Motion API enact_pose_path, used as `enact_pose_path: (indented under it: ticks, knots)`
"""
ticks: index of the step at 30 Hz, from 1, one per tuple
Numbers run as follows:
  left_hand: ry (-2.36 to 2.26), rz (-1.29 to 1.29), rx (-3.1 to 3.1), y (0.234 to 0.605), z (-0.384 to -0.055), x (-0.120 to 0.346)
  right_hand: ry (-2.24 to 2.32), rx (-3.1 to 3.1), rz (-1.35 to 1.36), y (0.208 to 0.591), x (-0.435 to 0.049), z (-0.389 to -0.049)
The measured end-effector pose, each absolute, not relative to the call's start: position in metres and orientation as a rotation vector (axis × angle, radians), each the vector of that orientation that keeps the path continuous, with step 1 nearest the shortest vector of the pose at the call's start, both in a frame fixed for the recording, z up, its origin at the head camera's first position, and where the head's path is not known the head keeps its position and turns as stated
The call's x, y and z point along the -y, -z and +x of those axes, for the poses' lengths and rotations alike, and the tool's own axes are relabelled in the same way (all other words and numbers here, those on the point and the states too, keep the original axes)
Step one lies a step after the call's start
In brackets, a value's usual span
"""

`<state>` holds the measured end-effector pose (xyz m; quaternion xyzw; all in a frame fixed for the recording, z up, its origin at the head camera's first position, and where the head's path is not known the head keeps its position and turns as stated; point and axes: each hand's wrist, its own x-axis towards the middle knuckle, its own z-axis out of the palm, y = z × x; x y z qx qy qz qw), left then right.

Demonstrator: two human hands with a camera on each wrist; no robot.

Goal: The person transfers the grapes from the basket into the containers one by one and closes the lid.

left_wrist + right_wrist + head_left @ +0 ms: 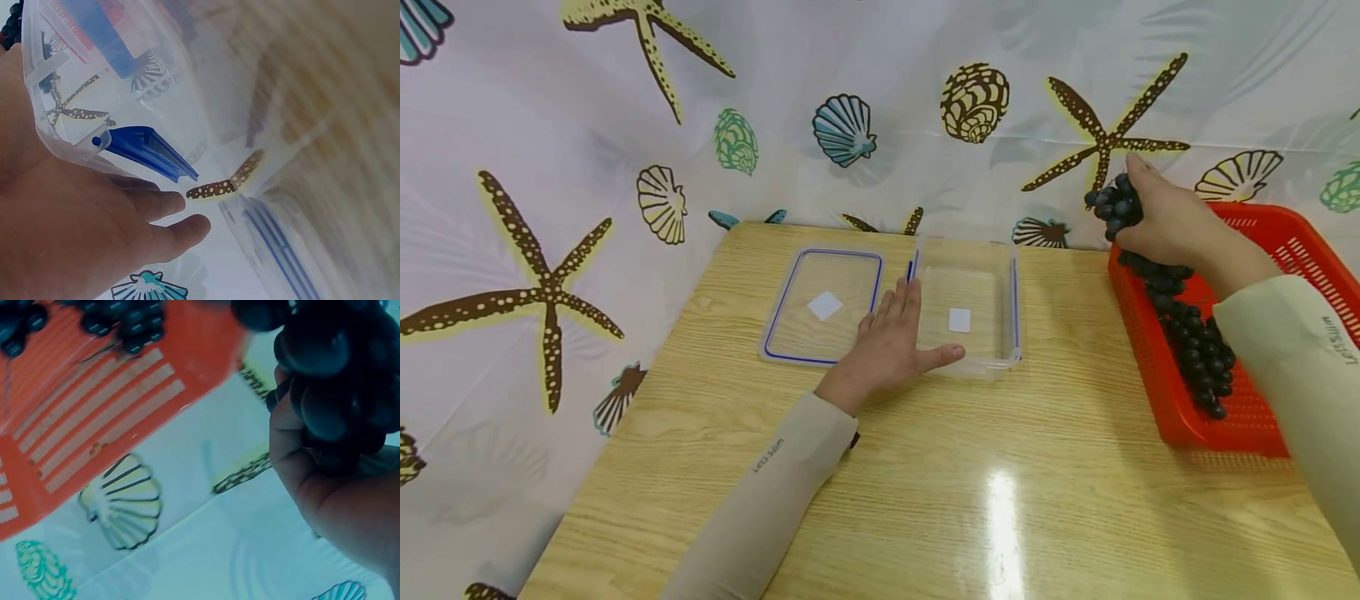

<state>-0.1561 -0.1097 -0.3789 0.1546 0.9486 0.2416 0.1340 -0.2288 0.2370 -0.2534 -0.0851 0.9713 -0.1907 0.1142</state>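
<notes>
Gripping dark grapes (1116,207) in fingers of right hand (1172,229), raised by red basket (1180,429) — apparently to clear its rim. Laying left hand (887,342) with straight fingers at clear container (977,292), probably for steadying. Beside it on worktop (910,483), flat lid (823,337); inside basket, more grapes (1198,354); close behind — patterned cloth (775,167).

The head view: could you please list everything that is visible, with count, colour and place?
Container: one, clear with blue parts, on table
Lid: one, clear with blue outline, beside container
Labels: two, white, on container and lid
Basket: one, red, at right
Held bunch: one, dark grapes, in right hand
Basket grapes: bunch count unclear, dark, in basket
Table: one, wood-coloured, beneath
Cloth: one, white with shells and starfish, behind
Sleeves: two, beige, on forearms
Left hand: one, at container
Right hand: one, near basket
</notes>
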Motion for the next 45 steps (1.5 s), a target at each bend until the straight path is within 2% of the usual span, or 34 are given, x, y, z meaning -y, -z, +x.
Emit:
enact_pose_path:
  ticks: [28, 45]
  knots:
    - [-0.674, 0.428, -2.762, 0.379, -0.156, 0.109, 0.669, -2.749, -0.412, 0.263, -0.131, -0.232]
    - [-0.689, 0.437, -2.772, 0.379, -0.156, 0.110, 0.780, -2.645, -0.405, 0.299, -0.074, -0.238]
